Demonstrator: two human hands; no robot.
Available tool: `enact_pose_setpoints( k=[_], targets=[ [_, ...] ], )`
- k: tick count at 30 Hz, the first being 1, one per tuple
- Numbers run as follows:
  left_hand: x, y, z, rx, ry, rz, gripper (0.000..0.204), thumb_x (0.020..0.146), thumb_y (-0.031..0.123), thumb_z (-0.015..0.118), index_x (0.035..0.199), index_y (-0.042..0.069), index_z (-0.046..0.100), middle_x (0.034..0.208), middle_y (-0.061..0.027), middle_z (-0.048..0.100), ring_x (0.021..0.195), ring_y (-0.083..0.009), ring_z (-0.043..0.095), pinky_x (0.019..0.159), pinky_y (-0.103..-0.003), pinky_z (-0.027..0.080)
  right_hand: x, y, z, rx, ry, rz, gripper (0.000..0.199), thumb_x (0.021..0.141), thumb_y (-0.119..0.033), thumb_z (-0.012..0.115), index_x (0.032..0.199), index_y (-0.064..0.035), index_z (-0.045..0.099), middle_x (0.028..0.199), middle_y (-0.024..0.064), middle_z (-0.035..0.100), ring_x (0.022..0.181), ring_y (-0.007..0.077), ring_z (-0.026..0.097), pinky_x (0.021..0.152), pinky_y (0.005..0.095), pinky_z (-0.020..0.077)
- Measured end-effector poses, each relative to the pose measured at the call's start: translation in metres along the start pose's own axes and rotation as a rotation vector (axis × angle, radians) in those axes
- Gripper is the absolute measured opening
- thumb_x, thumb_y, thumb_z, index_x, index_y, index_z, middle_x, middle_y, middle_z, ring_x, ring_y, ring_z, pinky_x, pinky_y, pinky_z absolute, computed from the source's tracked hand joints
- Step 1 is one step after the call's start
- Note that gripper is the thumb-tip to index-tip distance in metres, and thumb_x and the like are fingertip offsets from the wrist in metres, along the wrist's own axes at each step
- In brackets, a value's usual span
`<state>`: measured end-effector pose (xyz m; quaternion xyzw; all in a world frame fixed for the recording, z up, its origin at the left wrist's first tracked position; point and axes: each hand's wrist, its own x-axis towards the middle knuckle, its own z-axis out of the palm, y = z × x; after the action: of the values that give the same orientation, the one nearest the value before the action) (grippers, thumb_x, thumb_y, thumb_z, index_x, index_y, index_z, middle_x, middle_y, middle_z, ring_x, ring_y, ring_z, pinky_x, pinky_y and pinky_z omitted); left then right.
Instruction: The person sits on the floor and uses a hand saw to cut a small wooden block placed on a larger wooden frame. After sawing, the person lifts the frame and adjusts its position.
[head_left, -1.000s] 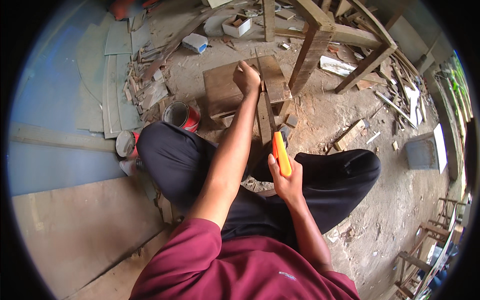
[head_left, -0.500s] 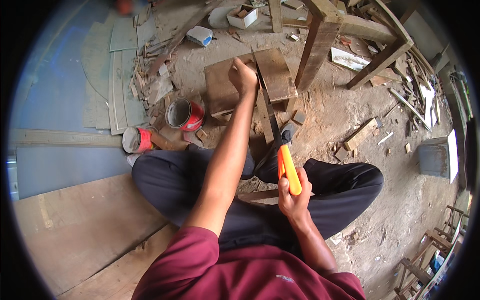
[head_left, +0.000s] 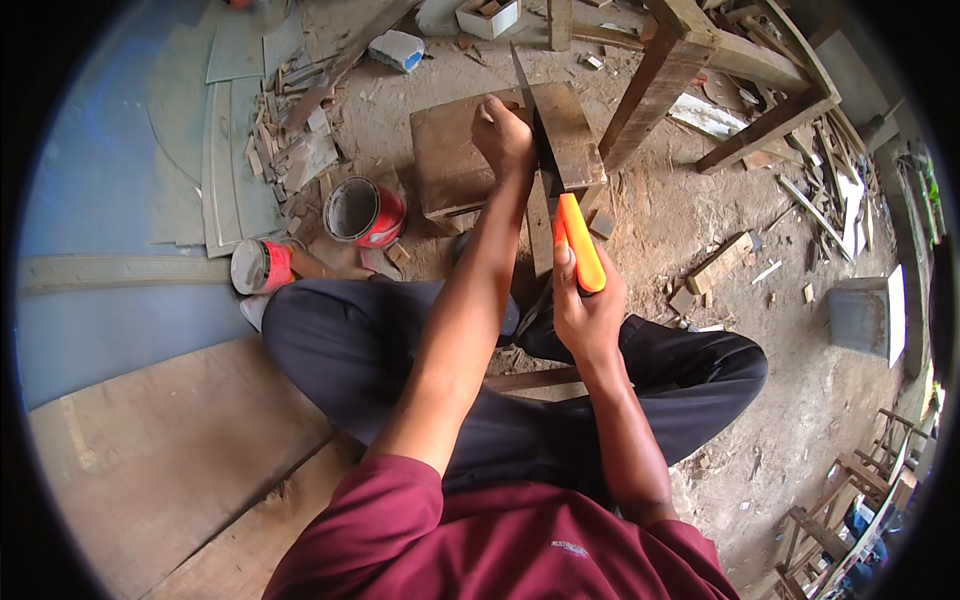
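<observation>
My right hand is wrapped round the orange-yellow handle of a handsaw. Its long dark blade points away from me over a low wooden block. Closed, my left hand rests on top of this block, just left of the blade. A narrow wooden strip runs out from the block toward my legs, beside the saw. The left fingers appear to grip its far part, though my hand and the blade hide that end. Where the teeth meet the wood is hidden too.
Two red-labelled cans stand at the left near wood scraps. A wooden frame with legs rises at the far right. Offcuts litter the floor on the right, before a grey bin. Boards lie on my left.
My right hand has pushed the saw away from me, bringing the handle close to the block. My left hand stays on the block; the view has shifted slightly.
</observation>
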<state>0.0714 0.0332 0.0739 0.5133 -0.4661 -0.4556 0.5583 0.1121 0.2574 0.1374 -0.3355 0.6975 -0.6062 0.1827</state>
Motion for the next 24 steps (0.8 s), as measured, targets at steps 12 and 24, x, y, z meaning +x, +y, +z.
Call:
enact_pose_setpoints(
  k=[12,24],
  targets=[
    [-0.001,-0.004,-0.004,-0.209,-0.020,-0.029,0.044,0.095,0.031,0.041,0.081,-0.004,0.062,0.077,-0.0176,0.063,0.073,-0.0302,0.058,0.074,-0.041,0.045,0.024,0.013,0.019,-0.101,-0.003,-0.039,0.020,0.098,-0.016,0.058,0.098,0.0032,0.065,0.059,-0.0003,0.051,0.054,0.0057,0.048,0.048,0.0266,0.0384],
    [0.006,-0.028,0.006,-0.344,-0.061,-0.065,0.050,0.097,0.030,0.036,0.079,-0.008,0.063,0.077,-0.0187,0.064,0.073,-0.0289,0.058,0.072,-0.041,0.044,0.028,0.011,0.019,-0.142,-0.001,-0.056,0.018,0.092,-0.012,0.062,0.079,0.0018,0.060,0.055,0.0143,0.053,0.051,0.0159,0.059,0.048,0.0364,0.0424]
  ],
)
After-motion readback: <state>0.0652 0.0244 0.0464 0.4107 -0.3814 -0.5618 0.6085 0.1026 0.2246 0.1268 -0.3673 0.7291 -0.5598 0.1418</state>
